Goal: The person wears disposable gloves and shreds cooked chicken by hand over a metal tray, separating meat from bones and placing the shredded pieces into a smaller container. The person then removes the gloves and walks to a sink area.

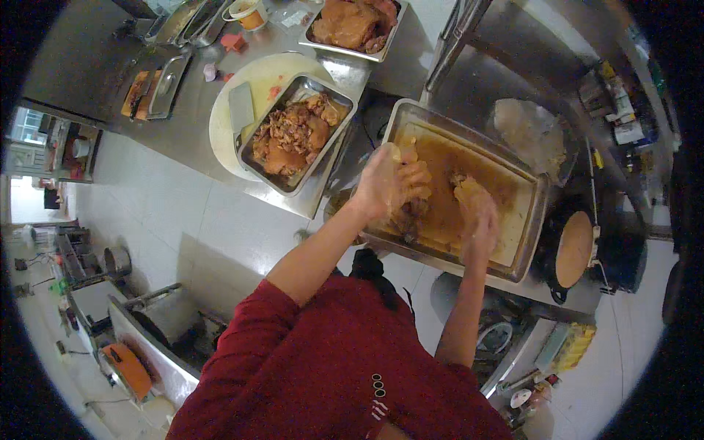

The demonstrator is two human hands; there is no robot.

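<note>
A deep rectangular metal tray lies before me, with thin brown liquid over its pale bottom. My left hand is over the tray's left part, its fingers blurred. Just below those fingers is a dark brown piece, apparently meat. Farther right, my right hand reaches down into the tray, fingertips pointing away from me. Small brown bits show at its fingertips; blur hides whether it grips them. To the left, a smaller metal pan holds pieces of browned cooked meat.
The smaller pan overlaps a round cutting board bearing a cleaver. Behind stands another tray of meat. A knife lies on the counter's far left. A clear plastic bag and a black pan flank the big tray's right.
</note>
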